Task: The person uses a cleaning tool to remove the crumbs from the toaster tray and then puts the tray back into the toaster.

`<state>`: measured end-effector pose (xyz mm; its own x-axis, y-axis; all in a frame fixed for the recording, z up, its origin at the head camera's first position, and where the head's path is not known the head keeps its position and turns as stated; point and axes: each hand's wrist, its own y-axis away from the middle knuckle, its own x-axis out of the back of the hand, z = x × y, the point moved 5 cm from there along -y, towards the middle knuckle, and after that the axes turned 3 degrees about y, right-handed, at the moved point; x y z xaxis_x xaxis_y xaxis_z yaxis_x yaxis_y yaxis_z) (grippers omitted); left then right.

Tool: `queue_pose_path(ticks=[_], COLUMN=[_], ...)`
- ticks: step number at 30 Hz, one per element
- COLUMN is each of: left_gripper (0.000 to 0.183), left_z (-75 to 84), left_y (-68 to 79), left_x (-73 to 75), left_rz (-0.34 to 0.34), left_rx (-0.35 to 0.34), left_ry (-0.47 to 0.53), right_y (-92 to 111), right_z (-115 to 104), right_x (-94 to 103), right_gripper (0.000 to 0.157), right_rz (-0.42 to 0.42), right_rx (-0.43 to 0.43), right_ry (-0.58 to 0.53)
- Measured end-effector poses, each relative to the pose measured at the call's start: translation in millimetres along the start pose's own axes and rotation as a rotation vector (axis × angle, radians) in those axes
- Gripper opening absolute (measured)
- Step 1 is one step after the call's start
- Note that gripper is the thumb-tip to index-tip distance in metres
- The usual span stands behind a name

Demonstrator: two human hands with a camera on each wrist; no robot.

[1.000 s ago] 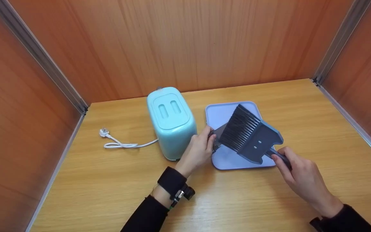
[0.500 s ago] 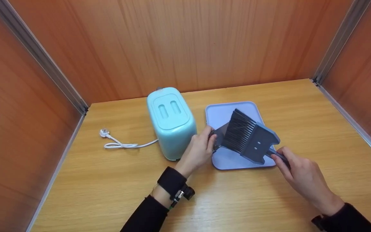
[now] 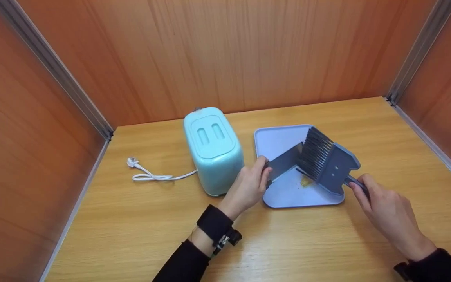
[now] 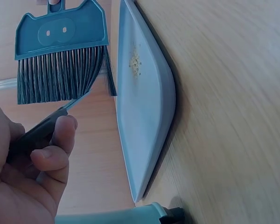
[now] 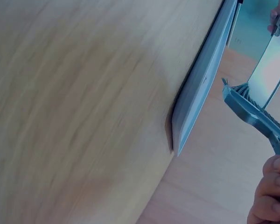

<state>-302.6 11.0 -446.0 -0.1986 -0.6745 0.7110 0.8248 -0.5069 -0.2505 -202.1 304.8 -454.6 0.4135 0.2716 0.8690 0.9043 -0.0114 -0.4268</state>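
Note:
My left hand (image 3: pixel 249 186) grips the dark handle of a flat metal crumb tray (image 3: pixel 286 161), held tilted above a lilac tray (image 3: pixel 284 199). My right hand (image 3: pixel 386 209) holds a grey hand brush (image 3: pixel 337 168) by its handle. The brush's dark bristles touch the far end of the crumb tray and cover part of it. A small heap of yellowish crumbs (image 3: pixel 305 181) lies on the lilac tray under the bristles. In the left wrist view the crumbs (image 4: pixel 135 63) sit below the brush (image 4: pixel 60 37). In the right wrist view the crumb tray (image 5: pixel 270 70) looks shiny.
Left of the lilac tray stands a light-blue toaster (image 3: pixel 213 145) with a lid on top. Its white cord and plug (image 3: pixel 132 161) lie on the wooden table (image 3: pixel 151 219). Wooden panels (image 3: pixel 249 58) enclose the back and sides.
The brush has moved to the right along the crumb tray, uncovering more of its metal. Crumbs now show on the lilac tray. The whole head view has shifted slightly.

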Motion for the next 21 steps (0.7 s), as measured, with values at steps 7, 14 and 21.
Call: queue_pose_path(ticks=[7,14,21], left_gripper=[0.015,0.015,0.016], left_z=[-0.1,-5.6,-4.2], left_y=[1.8,1.1,1.1], left_x=[-1.5,-1.1,-1.5], left_rz=[0.005,0.001,0.013], left_rx=[-0.016,0.019,-0.002], left_ry=[-0.001,0.005,-0.003], right_y=[-1,-4,-5], right_z=[13,9,1], right_x=[4.3,15.1,18.0], right_gripper=[0.023,0.023,0.021], right_rz=[-0.028,0.081,0.165], right_rx=[-0.062,-0.056,-0.015], right_ry=[0.019,-0.002,-0.043])
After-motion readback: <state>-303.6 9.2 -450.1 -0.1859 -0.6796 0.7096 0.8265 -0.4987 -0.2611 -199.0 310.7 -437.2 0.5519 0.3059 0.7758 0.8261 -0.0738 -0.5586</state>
